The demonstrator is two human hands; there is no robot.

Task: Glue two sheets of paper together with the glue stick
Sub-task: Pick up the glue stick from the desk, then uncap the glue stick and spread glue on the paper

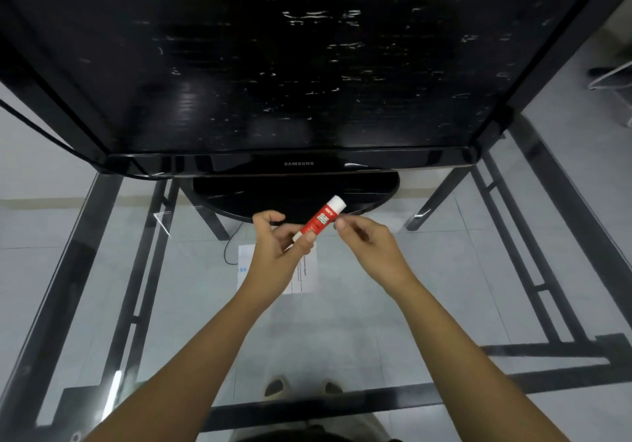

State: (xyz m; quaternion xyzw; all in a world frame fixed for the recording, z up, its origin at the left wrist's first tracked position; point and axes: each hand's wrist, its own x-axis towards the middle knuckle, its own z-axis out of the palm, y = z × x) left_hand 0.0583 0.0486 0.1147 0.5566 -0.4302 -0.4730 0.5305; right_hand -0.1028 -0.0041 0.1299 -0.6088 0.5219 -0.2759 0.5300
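My left hand (278,246) grips a red glue stick (319,219) by its lower end, above the glass table. The stick tilts up to the right and its white cap (337,203) is on. My right hand (367,240) is just right of the stick, its curled fingertips close to the red body below the cap; I cannot tell if they touch it. White printed paper (307,277) lies flat on the glass under my left hand and wrist, which hide most of it. I cannot tell if it is one sheet or two.
A large black Samsung monitor (297,65) stands right behind my hands, its oval base (239,198) on the glass table (427,287). Black table frame bars (136,270) and a black cable (229,250) show through the glass. My feet are visible below.
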